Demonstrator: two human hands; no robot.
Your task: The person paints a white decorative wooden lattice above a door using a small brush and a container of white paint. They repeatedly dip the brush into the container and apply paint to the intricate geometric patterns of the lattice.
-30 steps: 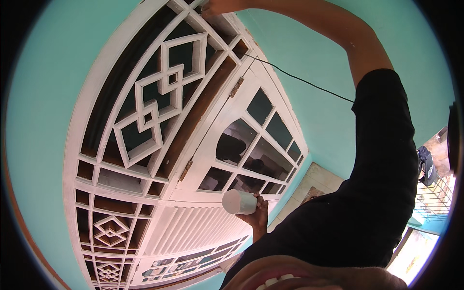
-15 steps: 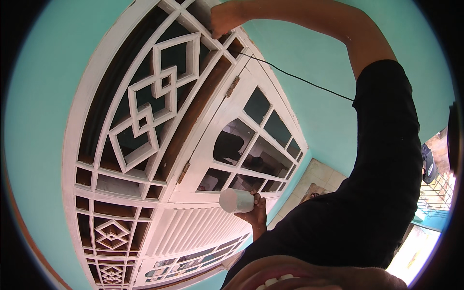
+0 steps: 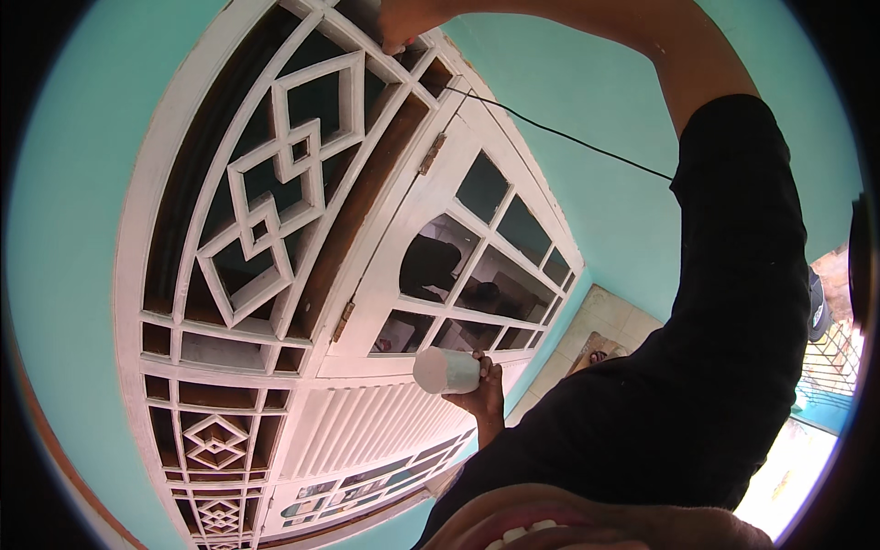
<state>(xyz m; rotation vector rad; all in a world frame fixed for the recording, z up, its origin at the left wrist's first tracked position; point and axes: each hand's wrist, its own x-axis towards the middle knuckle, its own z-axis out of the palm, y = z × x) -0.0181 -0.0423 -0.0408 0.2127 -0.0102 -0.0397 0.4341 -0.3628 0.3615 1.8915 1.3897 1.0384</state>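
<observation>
My left hand [image 3: 483, 390] is wrapped around a pale cylindrical container [image 3: 446, 370], its flat round end facing the camera, in front of the white door [image 3: 440, 165]. I cannot tell whether that end is the container's base or a filled top. At the top of the picture my right arm bends over to the white wooden lattice frame [image 3: 316, 92] above the door. There my right hand [image 3: 411, 16] has its fingers closed at the frame's edge. Something small and whitish shows at the fingertips, too small to name.
Turquoise wall [image 3: 559, 82] surrounds the frame. A black cable [image 3: 559, 134] runs from the door's corner across the wall, passing behind my black sleeve [image 3: 738, 211]. Rusty hinges [image 3: 432, 154] line the door's edge. Below are floor tiles [image 3: 623, 316] and a metal grille [image 3: 830, 371].
The view has shifted slightly, so the frame and door sit a little higher and further left. My right hand stays at the lattice frame, and my left hand still holds the container.
</observation>
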